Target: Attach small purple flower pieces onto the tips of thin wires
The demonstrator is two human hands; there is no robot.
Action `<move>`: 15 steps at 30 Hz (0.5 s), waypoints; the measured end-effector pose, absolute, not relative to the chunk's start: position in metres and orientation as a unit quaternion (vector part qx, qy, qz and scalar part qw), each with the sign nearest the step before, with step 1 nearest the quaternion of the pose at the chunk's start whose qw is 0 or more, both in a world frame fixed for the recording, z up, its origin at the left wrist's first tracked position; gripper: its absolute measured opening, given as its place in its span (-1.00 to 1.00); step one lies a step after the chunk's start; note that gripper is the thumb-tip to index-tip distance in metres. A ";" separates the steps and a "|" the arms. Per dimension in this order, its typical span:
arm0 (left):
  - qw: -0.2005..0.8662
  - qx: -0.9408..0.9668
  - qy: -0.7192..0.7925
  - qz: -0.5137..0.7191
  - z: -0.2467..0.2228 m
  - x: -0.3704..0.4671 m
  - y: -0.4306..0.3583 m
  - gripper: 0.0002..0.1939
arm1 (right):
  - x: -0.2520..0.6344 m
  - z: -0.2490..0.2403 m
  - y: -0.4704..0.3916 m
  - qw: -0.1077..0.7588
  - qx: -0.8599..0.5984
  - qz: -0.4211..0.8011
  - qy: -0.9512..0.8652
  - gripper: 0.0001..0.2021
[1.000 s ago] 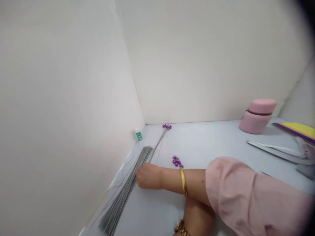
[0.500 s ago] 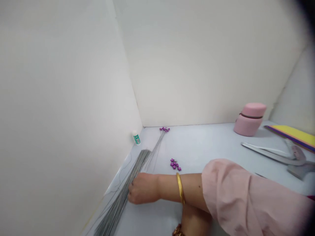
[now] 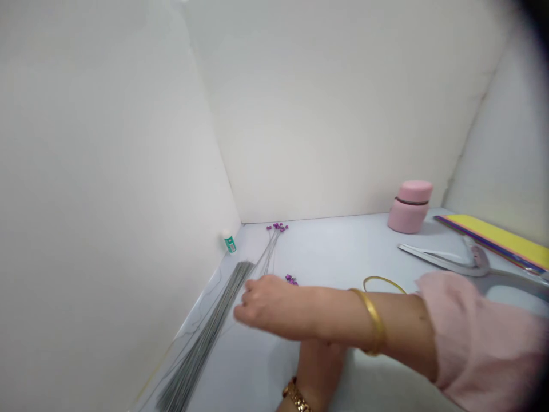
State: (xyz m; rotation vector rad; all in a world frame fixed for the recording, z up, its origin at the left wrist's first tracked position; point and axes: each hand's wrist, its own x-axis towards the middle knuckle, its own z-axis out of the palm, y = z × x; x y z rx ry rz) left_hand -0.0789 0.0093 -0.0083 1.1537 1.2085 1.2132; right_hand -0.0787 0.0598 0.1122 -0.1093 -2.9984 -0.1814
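Observation:
My right hand (image 3: 266,304) reaches across from the right, a gold bangle on its wrist. Its fingers are curled closed above the table, beside a long bundle of thin grey wires (image 3: 214,335); what they hold, if anything, I cannot make out. Beneath that forearm is my left hand (image 3: 321,366), with a gold watch on the wrist and its fingers hidden. Small purple folded pieces (image 3: 291,279) lie just behind the right hand, partly covered by it. Farther back rest several wire stems with purple tips (image 3: 278,227).
A small white-and-green glue stick (image 3: 230,242) stands by the left wall. At the back right is a pink lidded jar (image 3: 410,207). Coloured sheets (image 3: 493,234) and a grey tool with long arms (image 3: 454,263) lie on the right. A yellow loop (image 3: 384,279) shows behind my right forearm.
My right hand has moved right and come away from the wire bundle, now covering part of the purple pieces. The view has shifted slightly to the right, and the yellow loop has come into sight.

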 end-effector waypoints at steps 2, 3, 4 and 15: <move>0.501 0.500 0.508 0.490 -0.010 -0.075 0.009 -0.85 | -0.037 0.117 0.073 0.085 -0.130 -0.052 -0.986 -0.79; 0.495 0.507 0.512 0.486 -0.011 -0.074 0.009 -0.89 | -0.012 0.117 0.078 0.092 -0.187 -0.045 -0.977 -0.80; 0.490 0.509 0.514 0.486 -0.011 -0.074 0.009 -0.92 | 0.015 0.114 0.082 0.092 -0.238 -0.038 -0.966 -0.83; 0.499 0.443 0.539 0.514 -0.012 -0.077 0.008 -0.86 | 0.220 0.023 0.031 0.019 -0.520 0.129 -0.844 -0.85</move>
